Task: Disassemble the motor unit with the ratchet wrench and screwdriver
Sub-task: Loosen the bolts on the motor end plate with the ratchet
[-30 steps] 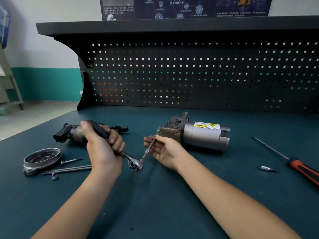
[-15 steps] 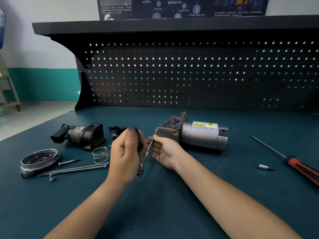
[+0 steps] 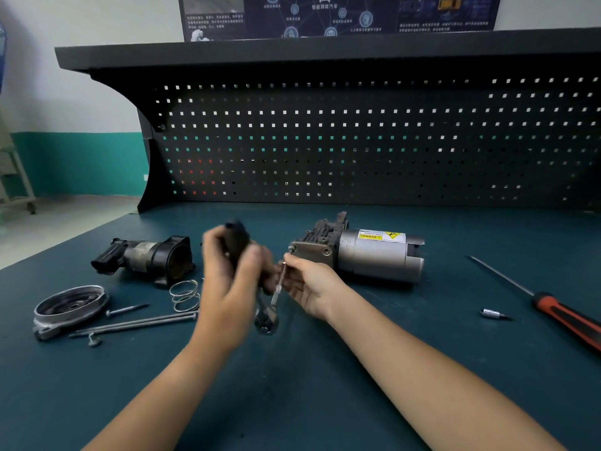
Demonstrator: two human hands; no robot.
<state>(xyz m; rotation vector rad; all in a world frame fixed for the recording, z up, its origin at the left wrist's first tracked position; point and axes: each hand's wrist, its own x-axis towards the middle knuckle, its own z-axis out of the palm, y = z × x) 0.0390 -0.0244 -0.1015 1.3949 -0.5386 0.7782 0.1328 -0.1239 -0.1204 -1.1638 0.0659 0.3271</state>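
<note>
The left hand, clamped around the ratchet wrench handle, is swinging it from left to upright at centre. The right hand is pinching the extension bar beside the centre-right motor unit, probably loosening 1 bolt.

— What colour is the workbench top?
— Plain dark teal; the pegboard behind it is black, with a regular grid of small square holes.
— And the motor unit?
— A silver-grey barrel; a duller brownish-grey casting at its left end; the warning label is yellow and white with black print.
— The tools?
— The ratchet wrench has a black handle and a bright chrome head; the screwdriver has a red-orange and black handle and a dark shaft.
— The loose parts?
— The housing is black with a grey middle; the end cap, spring and long bolts are silvery metal.
— The wall?
— White above, teal below; the poster is dark blue with pale print.
</note>
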